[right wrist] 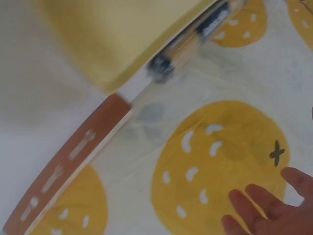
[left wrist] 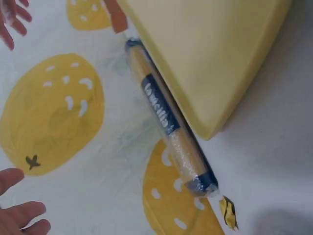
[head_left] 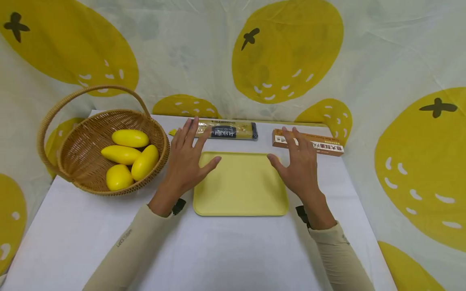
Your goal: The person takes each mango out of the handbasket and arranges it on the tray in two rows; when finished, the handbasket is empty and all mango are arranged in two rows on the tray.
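A pale yellow tray (head_left: 240, 184) lies flat on the white-covered table, between the two hands in the head view. My left hand (head_left: 189, 161) hovers over the tray's left side, fingers spread and holding nothing. On the other side, my right hand (head_left: 300, 167) is held with its fingers apart near the tray's right edge, also holding nothing. Behind the tray lies a clear-wrapped pack of spaghetti (head_left: 225, 130), partly covered by the left fingertips in that view. A long brown and white box (head_left: 324, 146) sits at the back right, beyond the right fingers.
A wicker basket (head_left: 83, 161) with a tall handle stands at the left, holding several yellow fruits (head_left: 130, 138). White cloth printed with big yellow fruits hangs behind and beside the table. A small yellow twisted wrapper piece (left wrist: 228, 213) shows by the spaghetti's end.
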Available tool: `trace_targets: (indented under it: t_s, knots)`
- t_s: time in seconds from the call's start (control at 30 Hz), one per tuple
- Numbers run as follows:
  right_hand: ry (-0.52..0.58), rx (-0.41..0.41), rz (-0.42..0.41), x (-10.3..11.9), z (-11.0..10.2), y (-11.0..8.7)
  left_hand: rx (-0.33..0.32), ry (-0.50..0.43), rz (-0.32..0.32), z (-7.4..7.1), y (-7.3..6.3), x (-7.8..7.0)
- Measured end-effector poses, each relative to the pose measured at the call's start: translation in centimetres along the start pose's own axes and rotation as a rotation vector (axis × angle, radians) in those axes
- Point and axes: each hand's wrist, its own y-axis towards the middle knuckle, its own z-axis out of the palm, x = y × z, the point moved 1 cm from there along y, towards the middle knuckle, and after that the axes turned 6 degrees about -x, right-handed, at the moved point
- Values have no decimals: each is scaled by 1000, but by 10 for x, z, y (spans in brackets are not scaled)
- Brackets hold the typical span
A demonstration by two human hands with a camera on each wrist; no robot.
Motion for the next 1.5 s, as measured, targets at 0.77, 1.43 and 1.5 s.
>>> trace_targets:
  t_s: [0.77, 1.43, 1.5]
  knots:
    - [723, 32, -240, 128, 43, 30, -894, -166, -421, -110, -72, 2]
    - [899, 263, -298, 193, 102, 54, -779, -431, -875, -108, -136, 49]
    - [915, 292, -292, 199, 110, 56, -763, -479, -883, -103, -144, 59]
